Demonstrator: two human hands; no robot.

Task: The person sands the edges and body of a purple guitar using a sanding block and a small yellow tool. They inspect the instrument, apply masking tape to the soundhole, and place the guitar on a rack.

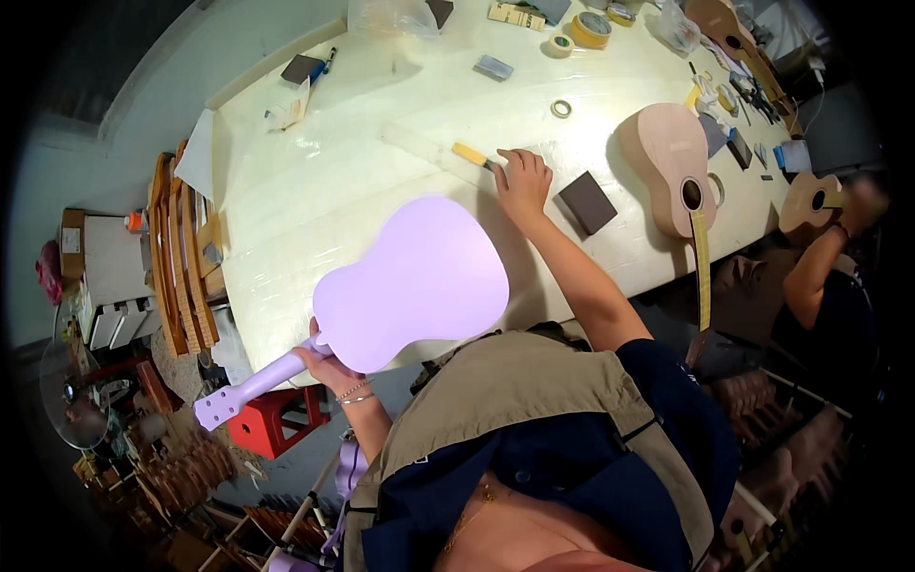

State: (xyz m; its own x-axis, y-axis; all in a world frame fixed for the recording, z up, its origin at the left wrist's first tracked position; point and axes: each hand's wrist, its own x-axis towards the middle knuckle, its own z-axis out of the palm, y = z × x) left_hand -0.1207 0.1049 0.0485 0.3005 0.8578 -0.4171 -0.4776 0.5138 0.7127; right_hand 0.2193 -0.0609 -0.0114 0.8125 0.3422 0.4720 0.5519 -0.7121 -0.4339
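A lavender ukulele lies back side up, its body over the table's near edge and its neck toward the lower left. My left hand is closed around the neck close to the body. Farther right, my right hand rests low over the table, thumb and fingers at the dark end of a slim yellow tool; its exact kind is too small to tell. A faint clear strip lies beside the tool. Just right of my right wrist sits a dark brown sanding block.
An unpainted ukulele lies to the right, its neck beyond the table edge. Tape rolls and a grey block are at the back. Another person's arm is at far right with a smaller ukulele. A red stool stands lower left.
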